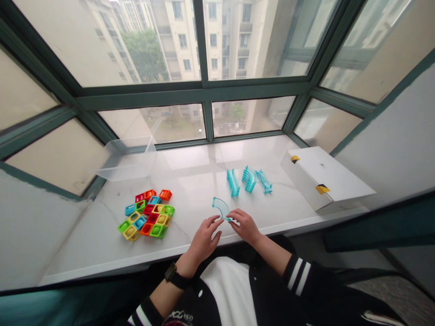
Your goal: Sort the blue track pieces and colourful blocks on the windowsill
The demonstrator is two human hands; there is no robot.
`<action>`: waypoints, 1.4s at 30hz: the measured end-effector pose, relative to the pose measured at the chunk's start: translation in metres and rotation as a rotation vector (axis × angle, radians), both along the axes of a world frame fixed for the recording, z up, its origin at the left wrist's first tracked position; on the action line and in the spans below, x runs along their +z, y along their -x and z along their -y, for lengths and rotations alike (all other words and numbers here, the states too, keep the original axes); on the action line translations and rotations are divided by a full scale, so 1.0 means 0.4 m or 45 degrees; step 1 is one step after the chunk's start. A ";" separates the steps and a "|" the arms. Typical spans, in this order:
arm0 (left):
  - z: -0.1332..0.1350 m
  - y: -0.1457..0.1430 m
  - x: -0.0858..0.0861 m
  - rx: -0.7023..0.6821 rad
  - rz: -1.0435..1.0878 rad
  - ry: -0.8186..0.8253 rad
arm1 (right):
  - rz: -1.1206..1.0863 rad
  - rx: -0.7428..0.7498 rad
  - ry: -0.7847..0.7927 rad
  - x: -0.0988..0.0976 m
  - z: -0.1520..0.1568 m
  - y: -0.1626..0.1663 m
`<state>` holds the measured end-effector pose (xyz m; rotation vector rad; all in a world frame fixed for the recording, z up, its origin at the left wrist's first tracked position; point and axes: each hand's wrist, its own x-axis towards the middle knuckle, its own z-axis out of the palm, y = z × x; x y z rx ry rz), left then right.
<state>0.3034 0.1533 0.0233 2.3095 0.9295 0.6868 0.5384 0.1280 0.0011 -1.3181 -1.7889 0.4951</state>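
Note:
A translucent light-blue curved track piece is at the front middle of the white sill, its near end between my hands. My right hand pinches that near end between thumb and fingers. My left hand has its forefinger stretched to the same end, while the thumb stays apart from it; whether the fingertip presses on the piece is hard to see. Beyond my right hand lie a group of straight track pieces, a nested stack of curved track pieces and another straight track piece.
To the left sits a cluster of red, yellow, green and blue plastic blocks. Behind it stands a clear plastic bin. A white box with yellow-and-black tabs is at the right. Green-framed windows border the marble-look sill.

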 end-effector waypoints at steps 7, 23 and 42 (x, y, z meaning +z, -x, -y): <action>0.009 -0.008 0.014 -0.019 0.008 -0.009 | -0.011 -0.026 -0.055 0.019 -0.003 -0.010; -0.108 -0.229 0.127 -0.152 0.300 0.170 | 0.006 -0.361 -0.295 0.138 -0.062 -0.173; -0.293 -0.494 0.092 -0.003 0.502 0.957 | 0.131 -0.622 -0.031 0.139 -0.228 -0.340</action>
